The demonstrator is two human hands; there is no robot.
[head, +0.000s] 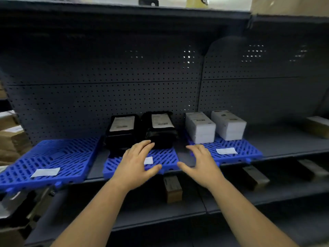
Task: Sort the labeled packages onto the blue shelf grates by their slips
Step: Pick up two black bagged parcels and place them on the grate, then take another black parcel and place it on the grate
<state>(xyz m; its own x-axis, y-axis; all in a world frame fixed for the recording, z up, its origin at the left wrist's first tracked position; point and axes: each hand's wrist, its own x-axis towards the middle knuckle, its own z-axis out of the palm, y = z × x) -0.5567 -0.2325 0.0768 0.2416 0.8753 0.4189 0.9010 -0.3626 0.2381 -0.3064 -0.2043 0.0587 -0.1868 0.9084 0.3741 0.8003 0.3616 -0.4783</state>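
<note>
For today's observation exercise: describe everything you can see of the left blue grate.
The left grate is a bright blue slotted panel, plastic by its look, lying flat on the grey shelf with its front edge past the shelf lip. No packages sit on it; only a white slip lies near its front. Neither hand touches it.

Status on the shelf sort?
Left hand, right hand open, empty. Two black packages on middle grate, two white boxes on right grate. Left grate bare. No obstruction.
</note>
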